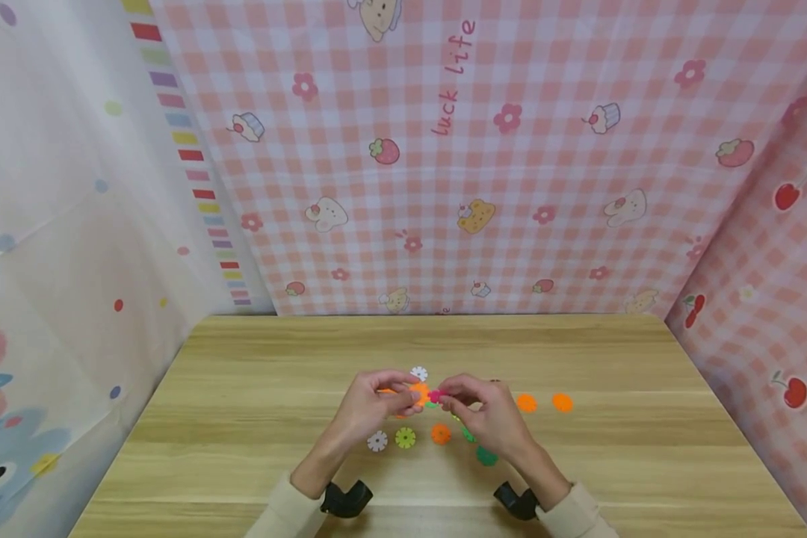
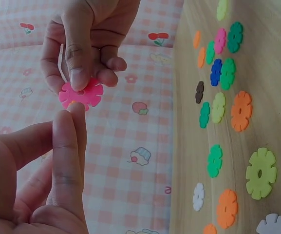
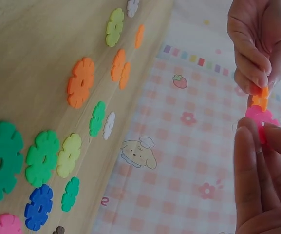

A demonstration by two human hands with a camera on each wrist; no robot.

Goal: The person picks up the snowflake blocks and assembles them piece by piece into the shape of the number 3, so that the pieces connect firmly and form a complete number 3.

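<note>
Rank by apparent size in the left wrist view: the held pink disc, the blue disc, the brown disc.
1. Held pink disc, though partly covered
2. Blue disc
3. Brown disc

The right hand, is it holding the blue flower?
No, the right hand pinches a pink flower, while the blue one lies on the table.

The worktop point(image 1: 242, 418) has a pale wood-grain surface, its streaks running lengthwise. Behind the worktop hangs a pink-and-white checked cloth point(image 1: 430, 179) printed with strawberries point(image 1: 385, 151), cupcakes point(image 1: 604, 118), flowers point(image 1: 507, 118) and the lettering "luck life" point(image 1: 453, 75). To the worktop's right is another checked cloth point(image 1: 746, 299), with cherries point(image 1: 795, 392). To the worktop's left, a white sheet point(image 1: 40, 187) carries scattered dots point(image 1: 118, 305), a blue cartoon figure point(image 1: 23, 463) and a strip of coloured bars point(image 1: 190, 155). Soft light leaves a sheen on the worktop's near side.
</note>
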